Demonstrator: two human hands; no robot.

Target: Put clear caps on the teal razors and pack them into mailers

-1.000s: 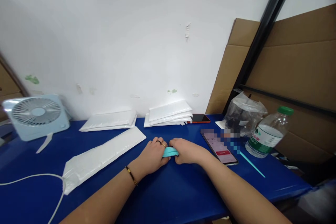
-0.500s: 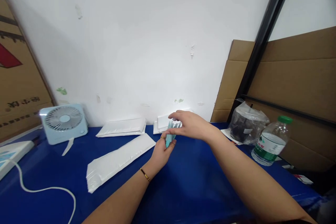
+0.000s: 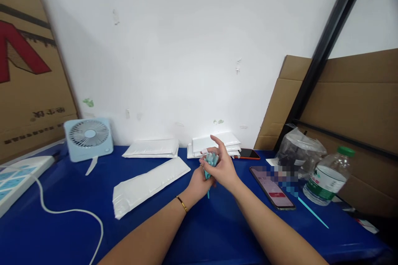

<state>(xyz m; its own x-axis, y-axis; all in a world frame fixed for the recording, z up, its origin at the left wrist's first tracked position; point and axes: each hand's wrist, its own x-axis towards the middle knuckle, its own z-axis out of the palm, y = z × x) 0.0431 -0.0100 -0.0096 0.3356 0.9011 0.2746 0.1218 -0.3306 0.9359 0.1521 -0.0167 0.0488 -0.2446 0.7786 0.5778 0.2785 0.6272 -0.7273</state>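
Note:
Both hands meet above the middle of the blue table around a small teal, crinkled bundle (image 3: 211, 160), largely covered by fingers so its kind does not show. My left hand (image 3: 197, 182) is closed round its lower part; a gold bracelet sits on that wrist. With thumb and some fingers my right hand (image 3: 224, 167) grips the upper part, its index finger pointing up. A thin teal end sticks out below the hands. Just left lies a long white packet (image 3: 152, 184). Behind the hands rests a stack of white packets (image 3: 217, 143).
A light blue fan (image 3: 90, 138), a power strip (image 3: 25, 178) with a white cable and another white packet (image 3: 152, 148) are on the left. To the right lie a phone (image 3: 272, 190), a teal strip (image 3: 313, 213), a water bottle (image 3: 326, 178) and a bagged dark cup (image 3: 295, 153).
My right hand has drawn back from over the bundle and lifted its index finger. The view has shifted; the phone and teal strip, earlier behind my right arm, now show.

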